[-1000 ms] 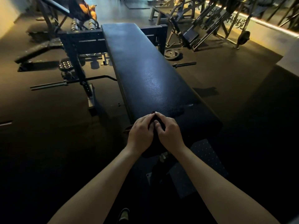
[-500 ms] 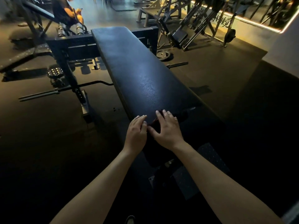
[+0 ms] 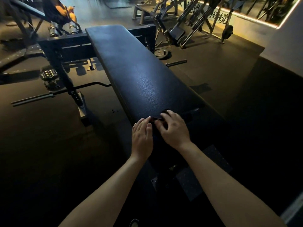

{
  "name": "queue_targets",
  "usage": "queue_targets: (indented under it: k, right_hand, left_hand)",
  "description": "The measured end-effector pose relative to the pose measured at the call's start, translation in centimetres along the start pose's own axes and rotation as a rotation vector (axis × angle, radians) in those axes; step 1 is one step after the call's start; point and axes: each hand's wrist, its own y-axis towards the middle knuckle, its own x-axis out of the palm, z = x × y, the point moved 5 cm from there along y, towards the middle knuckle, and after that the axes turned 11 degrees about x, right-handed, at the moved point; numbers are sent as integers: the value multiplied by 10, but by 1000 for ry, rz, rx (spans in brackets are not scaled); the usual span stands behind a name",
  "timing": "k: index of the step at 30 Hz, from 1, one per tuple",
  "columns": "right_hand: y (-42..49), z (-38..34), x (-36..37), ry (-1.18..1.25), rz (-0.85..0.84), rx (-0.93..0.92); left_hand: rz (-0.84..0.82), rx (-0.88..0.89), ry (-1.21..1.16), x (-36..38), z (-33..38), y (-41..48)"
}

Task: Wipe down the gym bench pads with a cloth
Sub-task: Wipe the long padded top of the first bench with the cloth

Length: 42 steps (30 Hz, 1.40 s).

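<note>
The long black bench pad (image 3: pixel 131 71) runs away from me down the middle of the view. At its near end lies a dark cloth (image 3: pixel 183 116), hard to tell apart from the pad. My left hand (image 3: pixel 142 136) lies flat at the pad's near left corner with its fingers straight and together. Beside it, my right hand (image 3: pixel 174 128) rests on the cloth with spread, slightly bent fingers. Most of the cloth is hidden under my hands, which nearly touch.
A barbell (image 3: pixel 49 94) lies on the floor to the left, beside the bench frame (image 3: pixel 65 51). A weight plate (image 3: pixel 162 53) and a short bar (image 3: pixel 176 63) lie to the right. More machines (image 3: pixel 188 22) stand at the back right, and a person sits at the back left.
My hands went from bunched together with curled fingers to spread out flat on the cloth. The view has shifted slightly, and the hands stay at the pad's near end.
</note>
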Motion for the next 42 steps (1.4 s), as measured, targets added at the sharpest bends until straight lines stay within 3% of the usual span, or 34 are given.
queue_targets:
  k: [3, 10, 13, 15, 20, 25, 27, 30, 37, 42]
  right_hand:
    - [-20, -9, 4, -94, 17, -89]
    - [-40, 1, -7, -21, 51, -214]
    - [1, 22, -20, -23, 188, -12]
    - [15, 29, -18, -45, 150, 94]
    - [-25, 6, -3, 1, 110, -124]
    - [-35, -2, -1, 56, 81, -268]
    - [-12, 7, -8, 5, 97, -179]
    - [11, 11, -8, -97, -20, 66]
    - [-24, -18, -3, 89, 0, -171]
    - [40, -2, -8, 97, 47, 2]
  left_hand:
    - [-2, -10, 20, 1, 5, 7]
    - [-40, 71, 131, 8, 4, 7]
    - [-35, 77, 145, 7, 3, 7]
    - [-40, 77, 147, 7, 4, 7]
    - [33, 51, 40, 5, 1, 5]
    - [-20, 95, 120, 6, 4, 6]
    - [-15, 96, 132, 5, 5, 7]
    - [-16, 86, 142, 5, 4, 8]
    - [-81, 86, 226, 5, 2, 17]
    - [-96, 39, 258, 4, -2, 27]
